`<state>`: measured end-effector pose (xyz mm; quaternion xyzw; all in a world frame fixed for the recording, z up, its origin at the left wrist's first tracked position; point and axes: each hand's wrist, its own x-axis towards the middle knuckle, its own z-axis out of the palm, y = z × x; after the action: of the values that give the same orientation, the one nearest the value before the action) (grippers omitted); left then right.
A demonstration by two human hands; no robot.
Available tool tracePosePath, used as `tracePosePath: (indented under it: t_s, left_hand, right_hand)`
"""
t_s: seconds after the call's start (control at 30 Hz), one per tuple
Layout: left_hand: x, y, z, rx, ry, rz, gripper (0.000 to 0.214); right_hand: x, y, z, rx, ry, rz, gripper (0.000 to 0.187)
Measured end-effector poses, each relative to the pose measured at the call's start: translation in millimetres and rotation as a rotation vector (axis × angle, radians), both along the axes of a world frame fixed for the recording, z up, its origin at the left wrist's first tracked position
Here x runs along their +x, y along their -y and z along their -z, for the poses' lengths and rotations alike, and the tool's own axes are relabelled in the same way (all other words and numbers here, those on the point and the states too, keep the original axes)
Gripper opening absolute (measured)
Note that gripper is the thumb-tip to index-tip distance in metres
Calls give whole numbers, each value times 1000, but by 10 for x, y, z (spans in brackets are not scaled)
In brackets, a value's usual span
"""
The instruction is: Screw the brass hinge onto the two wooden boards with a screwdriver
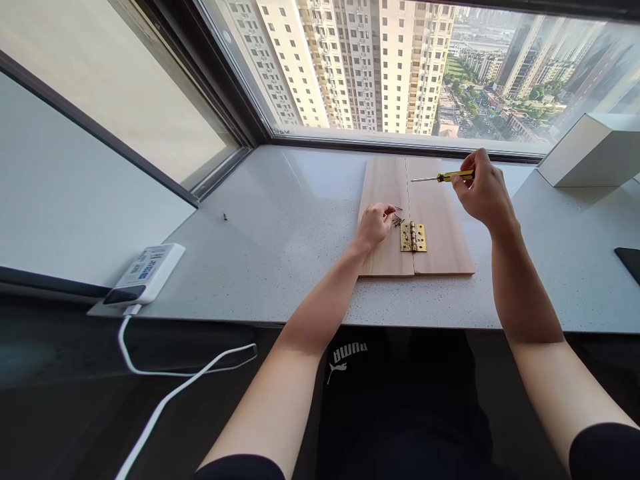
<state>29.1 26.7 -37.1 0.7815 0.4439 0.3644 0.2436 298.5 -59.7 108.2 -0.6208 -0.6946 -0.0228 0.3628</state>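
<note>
My right hand (483, 190) is closed round the yellow and black handle of a screwdriver (445, 177), its thin shaft pointing left above the wooden boards. Pinched in the fingertips of my left hand (376, 223) is a small thin screw (399, 209). Just below those fingertips lies a little pile of screws (398, 221). A brass hinge (413, 237) rests opened flat across the seam between the left board (383, 257) and the right board (443, 247). Its knuckle lines up roughly with that seam.
Both boards lie on a pale speckled windowsill counter (280, 233). At the left edge stands a white power device (147, 273) with a white cable (165, 400). A white box (590, 153) is at the right, near a dark flat object (629, 263). A small dark bit (225, 217) lies at left.
</note>
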Motion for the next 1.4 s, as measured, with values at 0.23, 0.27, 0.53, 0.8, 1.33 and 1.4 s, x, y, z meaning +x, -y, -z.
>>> tracePosePath:
  t_s: [0.23, 0.27, 0.53, 0.8, 1.33, 1.4]
  left_hand:
    - [-6, 0, 11, -9, -29, 60, 22]
    - [-6, 6, 3, 3, -35, 55, 22]
    - [-16, 106, -131, 107, -154, 129, 27]
    - [19, 208, -97, 83, -359, 424, 93]
    - [-119, 158, -189, 123, -113, 389, 76]
    - [-175, 131, -199, 128, -66, 351, 76]
  right_hand:
    - [132, -142, 732, -118, -206, 101, 27]
    - [144, -127, 801, -133, -231, 106, 28]
    - [197, -66, 1073, -175, -297, 136, 33]
    - [129, -87, 1202, -206, -214, 84, 38]
    - [79, -121, 1381, -269, -207, 71, 41]
    - [71, -122, 1394, -273, -210, 68, 41]
